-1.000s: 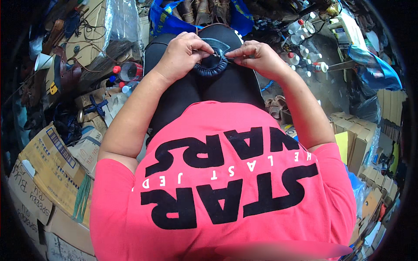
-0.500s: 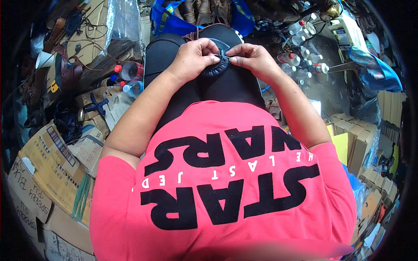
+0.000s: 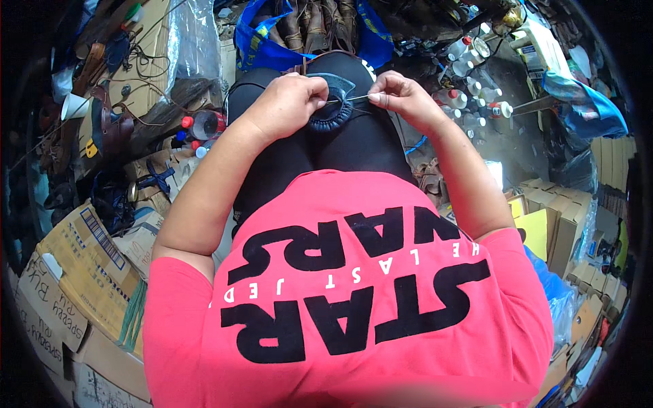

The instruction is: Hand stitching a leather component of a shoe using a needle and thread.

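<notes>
The pale sliver (image 3: 358, 99) is too fine to identify — blue bag (image 3: 377, 42) cropped above

Seemingly dark navy workpiece (image 3: 329, 124), coral-pink shirt (image 3: 343, 284) with black-and-white lettering (image 3: 407, 306), black trousers (image 3: 354, 153), blue bag (image 3: 254, 52)

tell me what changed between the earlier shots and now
The right hand has moved right, away from the left hand, so the gap between their fingertips is wider. A thin pale strand, thread or needle, now shows between the right fingertips and the dark gathered piece. The left hand stays at that piece, over the thighs.
</notes>
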`<state>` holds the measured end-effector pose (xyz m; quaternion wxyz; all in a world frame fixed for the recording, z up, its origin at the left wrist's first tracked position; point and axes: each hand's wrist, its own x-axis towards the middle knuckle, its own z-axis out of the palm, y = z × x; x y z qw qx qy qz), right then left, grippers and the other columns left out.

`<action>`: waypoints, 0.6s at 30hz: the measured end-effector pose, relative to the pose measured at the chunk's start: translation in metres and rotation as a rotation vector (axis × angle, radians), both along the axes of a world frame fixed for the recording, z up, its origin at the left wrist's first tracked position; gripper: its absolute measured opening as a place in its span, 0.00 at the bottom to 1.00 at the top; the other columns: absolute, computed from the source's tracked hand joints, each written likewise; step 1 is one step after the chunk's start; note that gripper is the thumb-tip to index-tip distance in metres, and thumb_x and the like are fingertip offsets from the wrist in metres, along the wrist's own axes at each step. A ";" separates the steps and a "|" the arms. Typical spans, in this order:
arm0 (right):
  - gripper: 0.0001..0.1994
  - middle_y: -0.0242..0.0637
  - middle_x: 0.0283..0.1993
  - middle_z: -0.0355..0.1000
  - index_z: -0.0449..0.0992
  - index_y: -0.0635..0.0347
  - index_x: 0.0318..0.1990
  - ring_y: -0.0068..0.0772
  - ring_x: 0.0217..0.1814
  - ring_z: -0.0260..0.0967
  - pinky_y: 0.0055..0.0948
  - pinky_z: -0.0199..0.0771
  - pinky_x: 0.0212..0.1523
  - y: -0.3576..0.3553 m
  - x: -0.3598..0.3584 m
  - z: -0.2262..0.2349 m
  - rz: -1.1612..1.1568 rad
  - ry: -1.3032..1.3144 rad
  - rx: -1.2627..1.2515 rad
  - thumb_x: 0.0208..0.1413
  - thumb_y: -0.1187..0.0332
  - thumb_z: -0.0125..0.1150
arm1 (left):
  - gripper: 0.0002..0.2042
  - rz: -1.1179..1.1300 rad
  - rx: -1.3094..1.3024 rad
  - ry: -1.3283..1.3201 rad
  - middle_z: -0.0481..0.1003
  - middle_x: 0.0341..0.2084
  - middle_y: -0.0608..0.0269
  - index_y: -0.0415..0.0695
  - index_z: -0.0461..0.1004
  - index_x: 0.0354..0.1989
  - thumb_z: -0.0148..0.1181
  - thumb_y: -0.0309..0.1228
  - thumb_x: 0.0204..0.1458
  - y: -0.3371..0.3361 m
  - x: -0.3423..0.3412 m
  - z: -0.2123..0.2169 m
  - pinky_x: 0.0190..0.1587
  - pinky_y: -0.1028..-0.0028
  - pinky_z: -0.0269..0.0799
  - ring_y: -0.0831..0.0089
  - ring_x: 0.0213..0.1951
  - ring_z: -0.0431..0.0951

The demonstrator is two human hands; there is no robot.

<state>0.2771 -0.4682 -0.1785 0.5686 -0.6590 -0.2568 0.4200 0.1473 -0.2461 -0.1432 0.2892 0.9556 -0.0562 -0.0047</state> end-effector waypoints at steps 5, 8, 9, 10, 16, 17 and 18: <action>0.08 0.25 0.36 0.64 0.73 0.61 0.32 0.17 0.39 0.65 0.19 0.65 0.42 -0.017 0.002 -0.009 0.074 -0.304 -0.133 0.52 0.68 0.65 | 0.05 0.022 -0.168 0.162 0.74 0.24 0.51 0.40 0.70 0.35 0.53 0.27 0.53 -0.010 0.008 -0.004 0.34 0.66 0.70 0.59 0.30 0.77; 0.07 0.25 0.34 0.65 0.74 0.60 0.31 0.17 0.38 0.64 0.19 0.65 0.41 -0.034 0.004 0.014 0.097 -0.127 -0.069 0.53 0.68 0.64 | 0.05 -0.053 -0.062 0.106 0.74 0.27 0.48 0.39 0.69 0.35 0.52 0.27 0.53 -0.008 0.011 -0.003 0.35 0.63 0.70 0.53 0.33 0.76; 0.06 0.24 0.31 0.69 0.75 0.60 0.31 0.15 0.36 0.65 0.20 0.67 0.40 -0.031 0.004 0.029 0.008 -0.069 0.026 0.53 0.68 0.64 | 0.05 -0.094 -0.028 0.120 0.74 0.27 0.48 0.39 0.69 0.34 0.52 0.27 0.53 -0.008 0.012 0.000 0.36 0.62 0.69 0.52 0.34 0.75; 0.06 0.26 0.35 0.66 0.74 0.61 0.33 0.18 0.37 0.64 0.21 0.65 0.39 -0.028 0.012 0.027 -0.021 -0.163 0.017 0.54 0.68 0.62 | 0.05 -0.135 0.006 0.133 0.74 0.27 0.48 0.39 0.69 0.33 0.52 0.27 0.52 -0.009 0.012 0.002 0.36 0.61 0.69 0.50 0.34 0.74; 0.08 0.39 0.44 0.67 0.76 0.62 0.36 0.34 0.41 0.69 0.30 0.70 0.43 -0.018 0.039 0.011 -0.216 -0.959 -0.308 0.52 0.68 0.62 | 0.04 -0.209 0.038 0.070 0.73 0.26 0.48 0.40 0.69 0.32 0.52 0.28 0.52 -0.008 0.019 0.001 0.38 0.58 0.68 0.50 0.35 0.74; 0.09 0.39 0.42 0.67 0.76 0.61 0.39 0.34 0.40 0.69 0.29 0.70 0.43 -0.011 0.030 0.035 -0.074 -0.954 -0.252 0.52 0.67 0.62 | 0.04 -0.188 0.015 0.058 0.73 0.27 0.48 0.40 0.69 0.32 0.52 0.27 0.52 -0.006 0.015 -0.001 0.38 0.58 0.68 0.49 0.35 0.74; 0.08 0.39 0.37 0.70 0.75 0.60 0.37 0.36 0.41 0.70 0.34 0.70 0.42 -0.004 0.024 0.045 0.096 -0.986 -0.245 0.52 0.67 0.60 | 0.04 -0.180 0.012 0.067 0.73 0.27 0.48 0.40 0.69 0.32 0.52 0.27 0.52 -0.007 0.012 -0.002 0.38 0.58 0.68 0.49 0.35 0.74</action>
